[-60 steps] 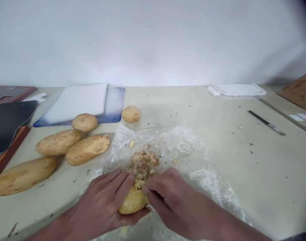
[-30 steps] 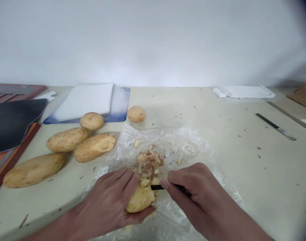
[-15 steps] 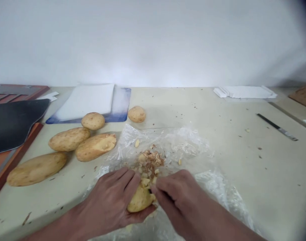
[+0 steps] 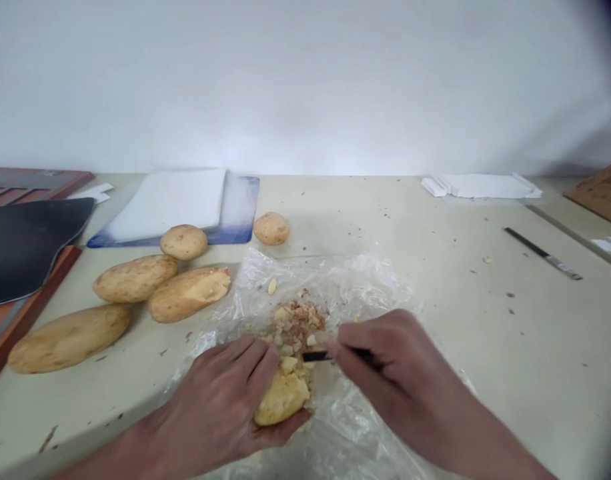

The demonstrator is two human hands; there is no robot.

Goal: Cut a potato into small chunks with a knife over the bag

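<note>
Left hand (image 4: 215,393) cups a potato (image 4: 281,399); right hand (image 4: 395,380), now pulled back, grips a thin black blade (image 4: 315,356).

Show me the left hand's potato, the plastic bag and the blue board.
Potato (image 4: 280,400): head view, on yellow flesh.
Plastic bag (image 4: 365,287): head view, on crumpled film.
Blue board (image 4: 243,213): head view, on bare corner.

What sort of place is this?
Probably a makeshift food-prep bench in a plain room: part-peeled potatoes lie on a cream worktop near a blue-edged cutting mat, with a plastic sheet under scraps.
</note>
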